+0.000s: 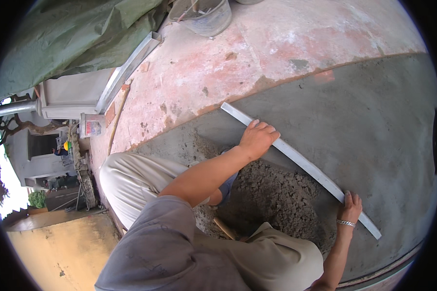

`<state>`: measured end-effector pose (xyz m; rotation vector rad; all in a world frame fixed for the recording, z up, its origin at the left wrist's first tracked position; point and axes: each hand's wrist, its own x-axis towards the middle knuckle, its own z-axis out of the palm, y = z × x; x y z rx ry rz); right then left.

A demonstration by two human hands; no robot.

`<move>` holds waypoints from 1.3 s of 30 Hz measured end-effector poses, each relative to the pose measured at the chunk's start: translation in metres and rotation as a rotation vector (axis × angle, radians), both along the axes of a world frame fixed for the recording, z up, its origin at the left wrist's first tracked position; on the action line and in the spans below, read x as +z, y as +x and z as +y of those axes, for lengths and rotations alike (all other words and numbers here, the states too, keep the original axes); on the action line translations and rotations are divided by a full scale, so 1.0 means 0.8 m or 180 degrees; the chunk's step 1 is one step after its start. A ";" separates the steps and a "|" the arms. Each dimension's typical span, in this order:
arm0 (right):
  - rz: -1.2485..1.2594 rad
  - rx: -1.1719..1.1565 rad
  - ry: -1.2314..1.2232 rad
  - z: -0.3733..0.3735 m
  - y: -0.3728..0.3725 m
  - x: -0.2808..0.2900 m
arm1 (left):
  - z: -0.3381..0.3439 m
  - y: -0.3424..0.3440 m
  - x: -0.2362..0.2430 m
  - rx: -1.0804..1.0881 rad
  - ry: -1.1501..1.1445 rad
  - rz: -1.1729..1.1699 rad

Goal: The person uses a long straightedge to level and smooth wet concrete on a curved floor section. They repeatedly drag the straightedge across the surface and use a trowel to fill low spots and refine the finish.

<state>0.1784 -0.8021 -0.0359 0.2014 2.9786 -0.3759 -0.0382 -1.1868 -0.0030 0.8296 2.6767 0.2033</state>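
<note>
Left fingers (pixel 266 128) and right fingers (pixel 355 200) grip the pale bar (pixel 306 165) lying beneath them.

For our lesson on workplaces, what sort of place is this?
Probably an outdoor building site: grey mortar, smooth in one area and lumpy in another, a long metal straightedge gripped by the left hand and right hand, and a grimy bucket.

Bar (pixel 303 165): diagonally across the mortar bed (pixel 374 121), one end beside the bed's far edge
Loose mortar (pixel 277 194): between bar and legs (pixel 272 257)
Tub (pixel 209 22): on bare floor (pixel 286 34) beyond that edge
</note>
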 end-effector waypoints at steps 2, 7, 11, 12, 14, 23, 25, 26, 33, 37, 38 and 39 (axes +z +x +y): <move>-0.0059 0.0064 -0.0154 -0.007 -0.004 -0.006 | -0.021 0.008 0.000 0.0123 0.0071 0.0135; -0.0041 0.0332 -0.0245 -0.015 -0.011 -0.033 | -0.053 0.020 0.002 0.0273 -0.0159 0.0138; -0.0232 0.0406 0.0016 -0.022 -0.018 -0.051 | -0.074 0.025 -0.002 0.0468 -0.0187 -0.0057; -0.0123 0.0481 -0.0064 -0.026 -0.019 -0.050 | -0.081 0.027 -0.002 0.0519 -0.0231 -0.0134; -0.0360 0.0418 -0.0053 -0.041 -0.028 -0.049 | -0.092 0.029 -0.004 0.0636 -0.0258 -0.0235; -0.0366 0.0819 -0.0115 -0.113 -0.079 -0.036 | -0.142 0.031 0.014 0.1285 -0.0797 -0.0518; -0.0444 0.0896 -0.0176 -0.110 -0.086 -0.031 | -0.139 0.021 0.021 0.1182 -0.1032 -0.0676; -0.0486 0.0938 -0.0245 -0.101 -0.088 -0.026 | -0.135 0.016 0.026 0.1066 -0.1051 -0.0669; -0.0078 0.0446 -0.0060 0.052 -0.123 -0.025 | -0.029 -0.023 0.039 0.0541 -0.0502 -0.0219; -0.0321 -0.0119 0.0347 0.139 -0.128 -0.040 | 0.053 -0.048 0.021 0.0322 -0.0030 0.0017; -0.0331 -0.0077 0.0359 0.152 -0.123 -0.040 | 0.067 -0.049 0.014 0.0307 0.0050 0.0087; -0.0350 -0.0072 0.0395 0.158 -0.121 -0.041 | 0.077 -0.049 0.009 0.0416 0.0149 0.0002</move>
